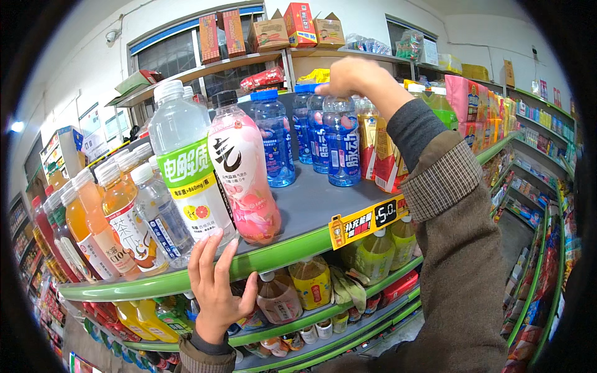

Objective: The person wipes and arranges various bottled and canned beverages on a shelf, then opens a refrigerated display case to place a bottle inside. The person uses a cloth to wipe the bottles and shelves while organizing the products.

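My left hand (220,282) is spread at the green front edge of the top shelf, with its fingertips by the base of a large drink bottle (189,168) with a green, white and yellow label. Beside that stands a pink bottle (245,172) with a black cap. My right hand (359,77) reaches over the tops of several blue plastic drink bottles (343,144). It hides the cap of the front one, and its fingertips are mostly out of sight, so its grip is unclear. Another blue bottle (275,140) stands apart on the left.
Orange, amber and clear bottles (119,200) crowd the shelf's left side. Red-and-gold packs (385,158) stand right of the blue bottles. A yellow price tag (366,221) clips onto the shelf edge (298,252). Gloves (347,289) lie among bottles below. Cartons (298,25) top the back rack.
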Tool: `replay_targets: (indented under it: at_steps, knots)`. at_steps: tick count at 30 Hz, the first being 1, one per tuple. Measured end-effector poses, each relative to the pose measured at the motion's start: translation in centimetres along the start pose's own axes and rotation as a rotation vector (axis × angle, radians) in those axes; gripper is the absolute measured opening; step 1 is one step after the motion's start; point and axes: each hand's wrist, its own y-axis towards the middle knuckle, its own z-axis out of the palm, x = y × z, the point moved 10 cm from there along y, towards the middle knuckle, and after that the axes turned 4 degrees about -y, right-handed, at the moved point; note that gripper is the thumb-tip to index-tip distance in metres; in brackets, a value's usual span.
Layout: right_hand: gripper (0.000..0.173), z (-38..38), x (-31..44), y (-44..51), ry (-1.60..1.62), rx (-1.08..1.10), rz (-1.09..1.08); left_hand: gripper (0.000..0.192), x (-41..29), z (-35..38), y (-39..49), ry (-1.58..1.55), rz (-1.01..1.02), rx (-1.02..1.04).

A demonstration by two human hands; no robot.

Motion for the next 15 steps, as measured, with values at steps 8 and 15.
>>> replay_targets:
  at_steps: [8,15]
  knots:
    - [0.063,-1.5,4.6,0.2,0.224,-0.240,-0.287,0.063,-0.2,0.0,0.2,-0.011,0.003,0.011]
    - [0.072,-2.1,9.6,-0.5,0.372,-0.339,-0.330,0.065,0.0,0.1,0.1,-0.028,-0.005,0.038]
